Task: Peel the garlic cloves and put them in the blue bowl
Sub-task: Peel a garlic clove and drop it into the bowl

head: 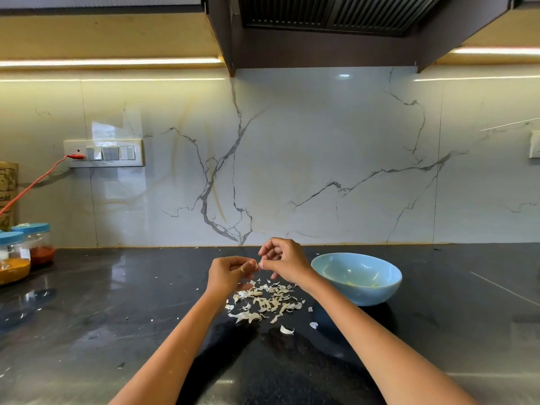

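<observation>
Above the dark countertop, my left hand [229,271] holds a small garlic clove [252,265] between its curled fingers and thumb. My right hand [282,258] meets it from the right and pinches at the clove's tip with thumb and forefinger. Below both hands lies a scatter of pale garlic peels [267,301]. The blue bowl [388,283] stands just right of my right wrist, with a few yellowish peeled cloves [361,285] at its bottom.
Two spice jars with blue lids [17,255] stand at the far left of the black counter [117,302]. A red cable [32,184] runs to the wall switch panel [103,153]. A marble backsplash closes the back; a dark hood hangs overhead.
</observation>
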